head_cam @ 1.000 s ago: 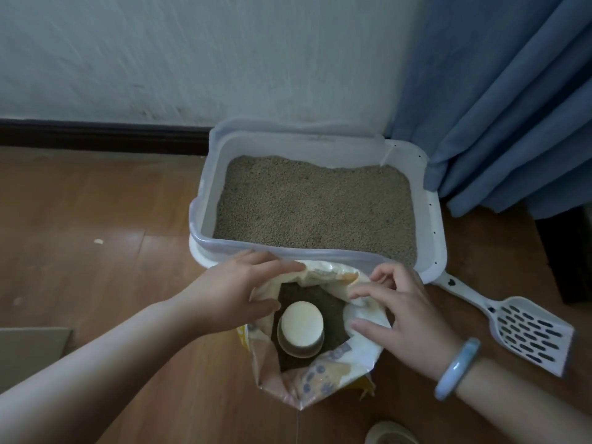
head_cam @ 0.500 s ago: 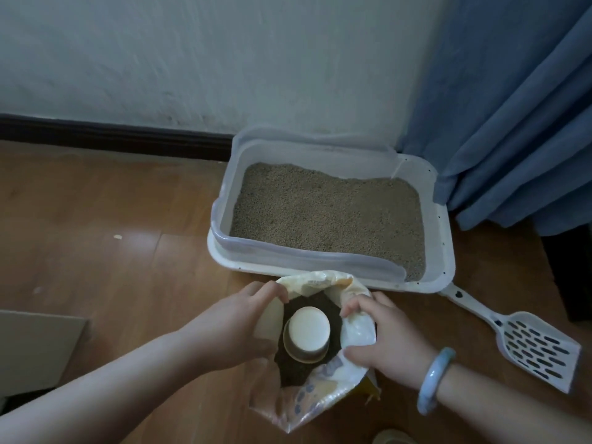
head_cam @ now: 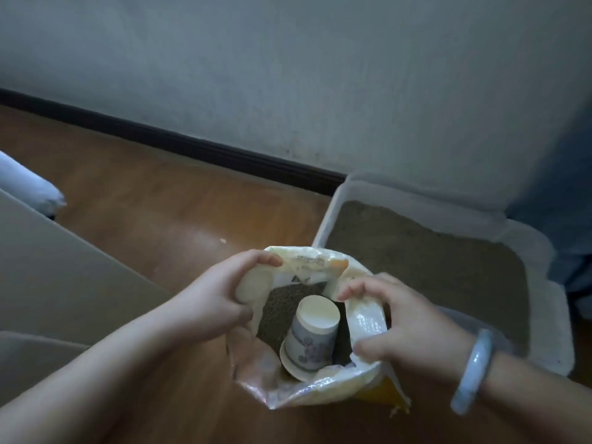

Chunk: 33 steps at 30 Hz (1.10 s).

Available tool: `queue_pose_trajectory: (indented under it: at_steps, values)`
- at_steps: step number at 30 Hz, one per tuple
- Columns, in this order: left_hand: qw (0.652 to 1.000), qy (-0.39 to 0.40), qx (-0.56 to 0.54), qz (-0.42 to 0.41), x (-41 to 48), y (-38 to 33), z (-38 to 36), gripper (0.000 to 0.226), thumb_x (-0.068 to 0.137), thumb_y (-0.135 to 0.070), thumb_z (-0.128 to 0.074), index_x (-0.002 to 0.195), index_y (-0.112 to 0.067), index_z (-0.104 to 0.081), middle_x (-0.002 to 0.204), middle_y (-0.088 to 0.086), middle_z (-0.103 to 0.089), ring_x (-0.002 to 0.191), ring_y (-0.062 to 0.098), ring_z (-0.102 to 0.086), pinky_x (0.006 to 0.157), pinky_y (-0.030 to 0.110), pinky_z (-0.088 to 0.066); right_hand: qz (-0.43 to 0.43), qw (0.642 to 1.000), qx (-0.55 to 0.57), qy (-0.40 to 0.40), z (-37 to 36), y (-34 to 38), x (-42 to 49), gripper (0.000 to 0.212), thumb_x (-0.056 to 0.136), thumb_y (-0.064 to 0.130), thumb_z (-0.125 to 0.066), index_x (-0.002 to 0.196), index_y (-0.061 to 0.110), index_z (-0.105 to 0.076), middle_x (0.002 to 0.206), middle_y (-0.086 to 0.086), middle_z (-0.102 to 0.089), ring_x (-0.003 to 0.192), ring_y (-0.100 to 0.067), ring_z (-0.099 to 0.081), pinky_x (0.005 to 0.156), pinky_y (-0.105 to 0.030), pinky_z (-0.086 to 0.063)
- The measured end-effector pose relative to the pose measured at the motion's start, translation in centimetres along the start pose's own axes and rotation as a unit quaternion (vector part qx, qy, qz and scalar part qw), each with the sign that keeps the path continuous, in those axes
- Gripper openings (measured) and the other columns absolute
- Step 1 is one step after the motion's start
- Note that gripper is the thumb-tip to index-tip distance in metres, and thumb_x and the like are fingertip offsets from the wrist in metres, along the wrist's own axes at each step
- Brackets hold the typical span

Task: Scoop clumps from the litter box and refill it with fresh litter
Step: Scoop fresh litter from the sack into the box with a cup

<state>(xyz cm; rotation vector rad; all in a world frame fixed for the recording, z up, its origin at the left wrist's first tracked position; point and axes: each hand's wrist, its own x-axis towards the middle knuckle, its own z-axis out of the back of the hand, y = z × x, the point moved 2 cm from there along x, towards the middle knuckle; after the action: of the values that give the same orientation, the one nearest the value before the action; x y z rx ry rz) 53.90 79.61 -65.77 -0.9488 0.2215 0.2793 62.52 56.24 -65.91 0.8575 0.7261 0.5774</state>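
Observation:
An open yellow-and-white litter bag [head_cam: 307, 389] stands on the wooden floor in front of me. My left hand [head_cam: 217, 302] grips the left side of its rim, and my right hand [head_cam: 407, 328], with a pale bangle on the wrist, grips the right side. Inside the bag a patterned paper cup [head_cam: 312, 338] lies upside down on dark litter granules [head_cam: 278, 309]. The white litter box [head_cam: 551, 315], filled with tan litter, sits behind the bag to the right, against the wall. The scoop is out of view.
A beige flat surface [head_cam: 64, 277] fills the left foreground. A pale blue-white object [head_cam: 28, 184] lies at the far left edge. Blue curtain [head_cam: 563, 193] hangs at the right beside the box. A dark skirting board [head_cam: 179, 145] runs along the wall.
The view has swung left, so the litter box moved to the right edge and the scoop left the frame. Both hands have closed on the bag's rim and hold it.

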Motion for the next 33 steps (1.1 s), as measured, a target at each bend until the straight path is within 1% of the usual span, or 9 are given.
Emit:
queue_pose_trajectory:
  at_steps: [3,6,11,15,19,22,26,29,33]
  values:
    - [0.998,-0.056,-0.029,0.016,-0.1,0.0,3.8,0.074,0.066,0.018,-0.054,0.111,-0.041,-0.057,0.114,-0.018,-0.054,0.071,-0.008,-0.058,0.051,0.012,-0.044,0.031,0.999,-0.016,0.009,-0.3,3.3,3.3,0.051,0.06,0.013,-0.079,0.097,0.043,-0.058,0.106,0.017,-0.047,0.098,-0.002,-0.05,0.083,-0.022,-0.045]
    - [0.994,-0.104,-0.014,0.029,1.1,0.4,7.0,0.07,0.07,0.016,-0.053,0.11,-0.041,-0.056,0.108,-0.017,-0.053,0.062,0.001,-0.057,0.044,0.014,-0.04,0.046,0.999,-0.015,0.002,-0.8,5.6,7.5,0.051,0.062,0.014,-0.08,0.099,0.042,-0.058,0.109,0.013,-0.048,0.098,-0.007,-0.051,0.079,-0.023,-0.047]
    - [0.982,-0.169,0.061,0.049,5.6,1.7,10.9,0.07,0.07,0.011,-0.052,0.117,-0.041,-0.052,0.111,-0.016,-0.05,0.077,0.004,-0.052,0.052,0.013,-0.037,0.049,0.998,-0.021,-0.036,-1.5,7.6,14.7,0.053,0.061,0.014,-0.081,0.102,0.038,-0.059,0.111,0.006,-0.048,0.096,-0.018,-0.055,0.079,-0.037,-0.053]
    - [0.976,-0.198,0.068,0.058,9.2,3.4,12.6,0.072,0.07,0.013,-0.049,0.122,-0.037,-0.052,0.115,-0.01,-0.048,0.086,0.016,-0.052,0.054,0.018,-0.037,0.057,0.996,-0.037,-0.064,-1.0,8.4,19.5,0.052,0.062,0.012,-0.08,0.103,0.035,-0.058,0.112,0.003,-0.048,0.097,-0.015,-0.052,0.08,-0.03,-0.048]
    - [0.971,-0.218,0.07,0.066,11.6,5.2,13.4,0.072,0.07,0.012,-0.05,0.123,-0.037,-0.052,0.114,-0.009,-0.048,0.096,0.017,-0.051,0.066,0.024,-0.04,0.051,0.996,-0.036,-0.058,-0.7,8.2,23.3,0.053,0.062,0.009,-0.078,0.103,0.037,-0.058,0.116,0.0,-0.051,0.099,-0.019,-0.054,0.083,-0.036,-0.051]
    - [0.97,-0.222,0.057,0.082,12.7,6.6,13.1,0.072,0.071,0.011,-0.052,0.125,-0.036,-0.051,0.114,-0.009,-0.045,0.1,0.018,-0.051,0.069,0.026,-0.043,0.045,0.996,-0.056,-0.061,0.0,7.5,25.7,0.054,0.065,0.005,-0.075,0.106,0.035,-0.058,0.118,0.0,-0.051,0.101,-0.019,-0.055,0.078,-0.029,-0.048]
    - [0.971,-0.204,0.057,0.113,14.2,9.2,10.4,0.075,0.073,0.011,-0.054,0.125,-0.042,-0.047,0.126,-0.008,-0.046,0.116,0.02,-0.046,0.082,0.035,-0.054,0.009,0.984,-0.173,-0.037,0.0,5.0,28.3,0.058,0.073,0.005,-0.071,0.12,0.033,-0.054,0.124,0.002,-0.037,0.11,-0.022,-0.048,0.078,-0.027,-0.042]
    - [0.967,-0.214,0.07,0.116,15.0,10.2,8.5,0.076,0.075,0.008,-0.054,0.13,-0.042,-0.043,0.13,-0.005,-0.046,0.119,0.021,-0.04,0.092,0.035,-0.046,-0.015,0.976,-0.213,-0.04,-1.0,3.1,29.2,0.061,0.077,0.01,-0.071,0.129,0.033,-0.048,0.133,-0.001,-0.032,0.115,-0.026,-0.048,0.087,-0.029,-0.044]
    - [0.964,-0.22,0.099,0.113,15.3,10.1,7.5,0.074,0.078,-0.003,-0.062,0.136,-0.042,-0.039,0.137,0.0,-0.039,0.123,0.022,-0.035,0.088,0.029,-0.035,-0.01,0.982,-0.18,-0.063,-1.4,1.9,28.5,0.059,0.082,0.019,-0.068,0.133,0.034,-0.045,0.14,0.0,-0.029,0.118,-0.024,-0.045,0.092,-0.028,-0.041]
